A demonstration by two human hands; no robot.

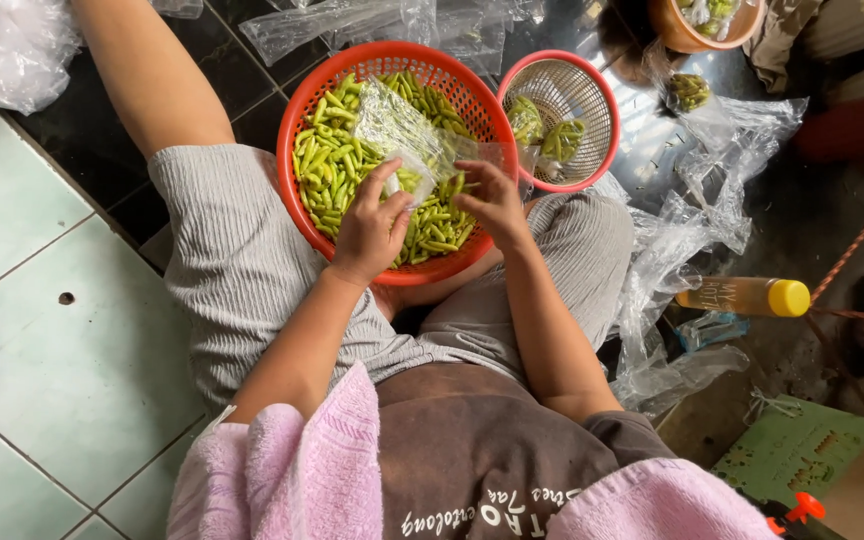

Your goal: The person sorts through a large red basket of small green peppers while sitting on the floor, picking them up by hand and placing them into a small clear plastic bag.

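Green chilies (337,165) fill the red basket (297,120) on my lap. My left hand (370,225) pinches a clear bag (397,125) at its mouth, my right hand (492,200) grips its other edge; I'd hold it wide. Right: a smaller basket (577,70), loose bags (692,200) and a yellow-capped bottle (747,296) crowd in.

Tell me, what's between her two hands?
A clear plastic bag, held over green chillies in the red basket, between left hand and right hand; head view.

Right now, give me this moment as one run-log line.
left hand: holds clear plastic bag | right hand: holds bag's other edge | under: red basket of green chillies on lap | beside: small red basket
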